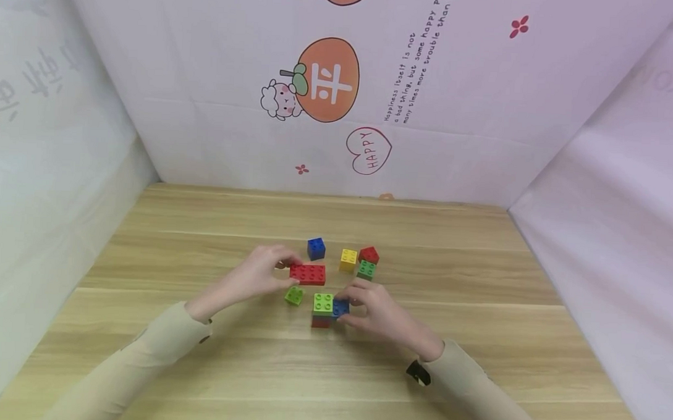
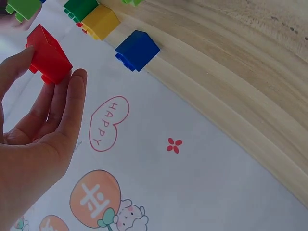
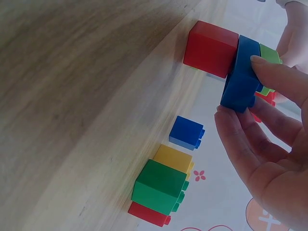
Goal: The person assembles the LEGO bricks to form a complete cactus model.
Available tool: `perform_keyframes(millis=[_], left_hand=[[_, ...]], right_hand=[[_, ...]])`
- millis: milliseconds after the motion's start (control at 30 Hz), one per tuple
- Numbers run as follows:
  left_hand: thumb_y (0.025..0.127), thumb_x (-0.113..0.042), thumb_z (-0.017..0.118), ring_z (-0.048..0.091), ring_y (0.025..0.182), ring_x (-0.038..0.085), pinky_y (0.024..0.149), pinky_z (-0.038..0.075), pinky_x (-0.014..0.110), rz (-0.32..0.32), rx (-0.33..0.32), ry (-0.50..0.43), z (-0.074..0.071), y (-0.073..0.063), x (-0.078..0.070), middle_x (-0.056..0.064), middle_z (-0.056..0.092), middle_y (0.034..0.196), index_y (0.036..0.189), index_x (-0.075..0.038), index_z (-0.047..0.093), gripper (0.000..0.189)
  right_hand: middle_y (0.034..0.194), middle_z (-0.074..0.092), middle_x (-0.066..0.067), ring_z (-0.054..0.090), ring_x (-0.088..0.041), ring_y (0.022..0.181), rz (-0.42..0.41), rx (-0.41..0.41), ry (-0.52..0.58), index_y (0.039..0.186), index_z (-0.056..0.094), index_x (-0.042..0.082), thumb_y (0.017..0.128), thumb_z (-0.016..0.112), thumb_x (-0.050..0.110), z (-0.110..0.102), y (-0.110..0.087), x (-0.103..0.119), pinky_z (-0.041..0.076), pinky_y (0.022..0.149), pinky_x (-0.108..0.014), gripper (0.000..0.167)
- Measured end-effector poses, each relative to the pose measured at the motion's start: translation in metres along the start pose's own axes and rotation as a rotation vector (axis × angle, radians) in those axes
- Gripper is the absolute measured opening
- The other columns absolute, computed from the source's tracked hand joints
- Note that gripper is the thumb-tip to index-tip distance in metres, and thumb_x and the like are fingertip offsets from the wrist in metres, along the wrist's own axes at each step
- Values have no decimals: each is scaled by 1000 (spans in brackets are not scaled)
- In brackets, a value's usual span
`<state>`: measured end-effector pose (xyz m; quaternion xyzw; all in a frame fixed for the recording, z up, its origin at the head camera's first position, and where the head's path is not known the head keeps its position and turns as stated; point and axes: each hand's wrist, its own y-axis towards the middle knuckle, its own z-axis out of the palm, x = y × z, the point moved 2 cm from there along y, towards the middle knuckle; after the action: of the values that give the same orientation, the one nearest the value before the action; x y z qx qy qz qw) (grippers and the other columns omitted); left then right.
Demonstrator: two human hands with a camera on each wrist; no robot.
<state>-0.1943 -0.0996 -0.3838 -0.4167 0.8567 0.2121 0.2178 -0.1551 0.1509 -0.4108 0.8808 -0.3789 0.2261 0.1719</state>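
My left hand (image 1: 261,270) pinches a long red toy building brick (image 1: 310,275) by its left end, with the thumb on one side and fingers on the other. Just to the right stands a small stack: a red brick (image 3: 211,49) at the base, a blue brick (image 3: 240,74) across it, and a lime green brick (image 1: 323,303) on top. The blue brick sticks out sideways past the red base. My right hand (image 1: 374,307) grips that overhanging end between thumb and fingertips. In the left wrist view, the held red brick's studs face the thumb side.
A loose lime green brick (image 1: 294,295) lies below the left hand. Farther back on the wooden table (image 1: 214,218) stand a blue brick (image 1: 316,249), a yellow brick (image 1: 348,260), a red brick (image 1: 370,255) and a green brick (image 1: 366,270). White printed sheets (image 1: 216,138) wall the table's back and sides.
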Motion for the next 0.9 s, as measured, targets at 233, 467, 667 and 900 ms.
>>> perform_keyframes(millis=[233,467,667,900], left_hand=[[81,-14,79,69,95,17,85,60,30,-17,-3,-7,-2,-4,-5,6,74,106,110,-8,71,31],[81,-14,79,70,96,19,86,60,32,-17,-1,-41,-5,-8,-10,8,74,108,111,-6,71,33],[81,-14,79,70,94,17,85,61,30,6,-13,-50,-4,-11,-12,7,74,106,110,-6,71,31],[81,-13,79,70,95,18,85,61,30,29,4,-79,-2,-14,-21,8,74,107,111,-6,70,32]], right_hand=[[109,69,-5,69,-14,97,6,8,1,113,69,7,84,79,13,0,0,-1,61,83,-27,32],[109,69,-5,69,-14,96,16,11,6,114,69,7,84,79,14,0,1,0,61,83,-28,32],[109,69,-6,69,-15,96,20,12,9,114,69,7,84,79,13,-1,1,1,62,83,-31,32],[109,70,-6,70,-15,96,12,6,-2,113,69,6,84,79,14,-1,0,1,62,83,-30,32]])
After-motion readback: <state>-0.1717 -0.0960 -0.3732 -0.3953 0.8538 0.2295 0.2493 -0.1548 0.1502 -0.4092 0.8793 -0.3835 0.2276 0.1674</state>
